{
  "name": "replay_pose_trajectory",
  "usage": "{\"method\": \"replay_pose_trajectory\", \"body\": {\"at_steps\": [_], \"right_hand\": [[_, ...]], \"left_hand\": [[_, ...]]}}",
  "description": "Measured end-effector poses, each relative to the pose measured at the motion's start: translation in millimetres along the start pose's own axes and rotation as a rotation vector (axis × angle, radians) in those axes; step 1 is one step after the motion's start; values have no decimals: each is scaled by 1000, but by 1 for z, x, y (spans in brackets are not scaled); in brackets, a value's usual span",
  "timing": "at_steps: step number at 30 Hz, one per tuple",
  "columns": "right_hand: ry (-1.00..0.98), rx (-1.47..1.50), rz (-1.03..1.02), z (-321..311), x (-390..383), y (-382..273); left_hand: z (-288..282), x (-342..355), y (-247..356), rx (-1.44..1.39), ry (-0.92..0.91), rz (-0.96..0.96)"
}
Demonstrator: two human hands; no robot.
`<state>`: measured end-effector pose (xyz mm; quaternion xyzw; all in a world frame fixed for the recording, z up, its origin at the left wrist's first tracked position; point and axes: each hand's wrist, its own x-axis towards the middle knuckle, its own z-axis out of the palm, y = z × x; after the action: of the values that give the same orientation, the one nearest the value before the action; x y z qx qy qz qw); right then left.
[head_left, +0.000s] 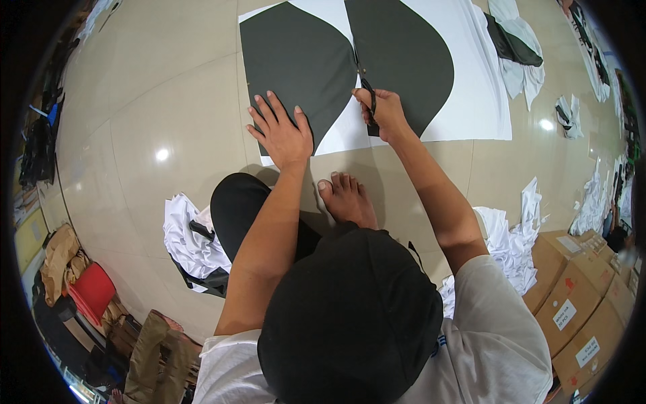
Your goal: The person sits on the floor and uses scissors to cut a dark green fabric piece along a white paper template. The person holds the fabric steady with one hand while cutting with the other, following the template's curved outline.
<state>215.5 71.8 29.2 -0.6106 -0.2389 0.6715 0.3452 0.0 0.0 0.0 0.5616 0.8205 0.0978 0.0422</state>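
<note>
A white sheet of fabric (471,101) with two dark grey, curve-edged panels lies flat on the floor before me. My left hand (286,135) presses flat on the near part of the left dark panel (296,60), fingers spread. In my right hand (385,113) is a pair of black-handled scissors (369,101). Their blades point away from me, at the narrow gap between the left panel and the right dark panel (404,60). Whether the blades are apart is too small to tell. My bare foot (348,198) rests just short of the sheet's near edge.
Crumpled white cloth (195,236) lies by my left knee, and more white scraps (515,236) lie on the right. Cardboard boxes (572,289) stack at lower right. A red object (93,293) and brown cloth (151,350) sit lower left. Grey-white pieces (515,50) lie beyond the sheet's right edge.
</note>
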Motion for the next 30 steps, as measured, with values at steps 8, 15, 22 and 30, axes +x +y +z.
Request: {"method": "replay_pose_trajectory", "body": {"at_steps": [8, 15, 22, 30], "right_hand": [[20, -35, 5, 4, -5, -5], [10, -17, 16, 11, 5, -23], [7, -16, -2, 12, 13, -27], [-5, -21, -47, 9, 18, -19]], "left_hand": [[0, -1, 0, 1, 8, 1], [1, -1, -1, 8, 12, 7], [1, 0, 0, 15, 4, 4], [0, 0, 0, 9, 2, 6]]}}
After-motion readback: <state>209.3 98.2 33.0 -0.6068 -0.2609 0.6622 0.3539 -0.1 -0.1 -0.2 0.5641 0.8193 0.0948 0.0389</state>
